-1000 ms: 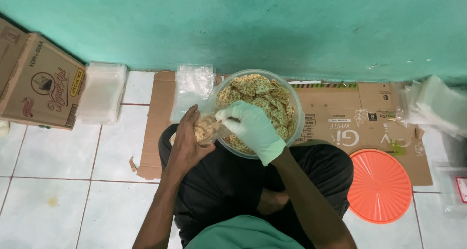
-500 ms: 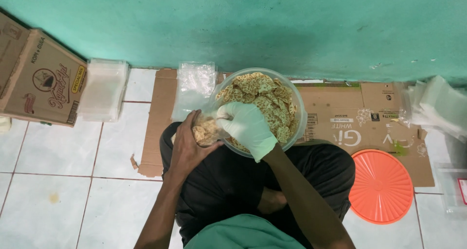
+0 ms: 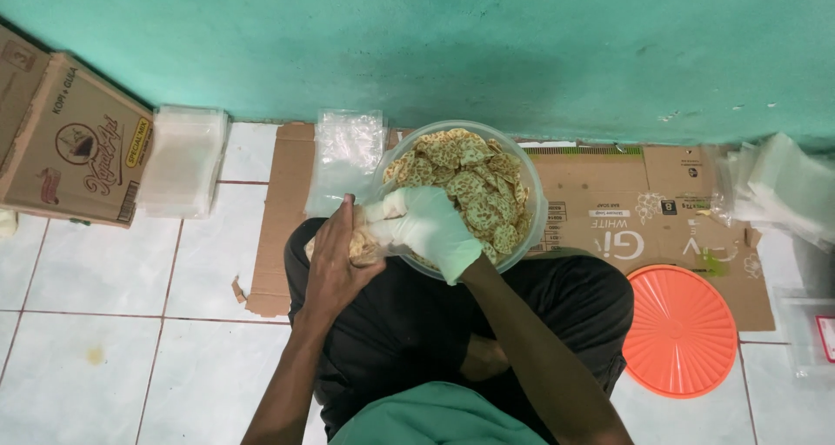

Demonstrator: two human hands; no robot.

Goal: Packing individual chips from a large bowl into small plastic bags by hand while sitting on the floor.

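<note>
Chips (image 3: 470, 184) look thin, light & easy to snap, so hold them soft w/ loose fingers. They sit in a clear bowl (image 3: 532, 203) on the lap. Left hand (image 3: 335, 258) grips a small bag of chips (image 3: 361, 243); gloved right hand (image 3: 430, 227) pinches at its mouth. Vs 1 s ago, hands barely moved. Orange lid (image 3: 680, 330) lies nearby.

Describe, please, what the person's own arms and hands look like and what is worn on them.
The right hand wears a thin, pale green-white disposable glove that ends at the wrist. The left hand is bare, with no glove, and no ring or watch is visible. Both forearms are uncovered; no sleeves reach into view.
</note>
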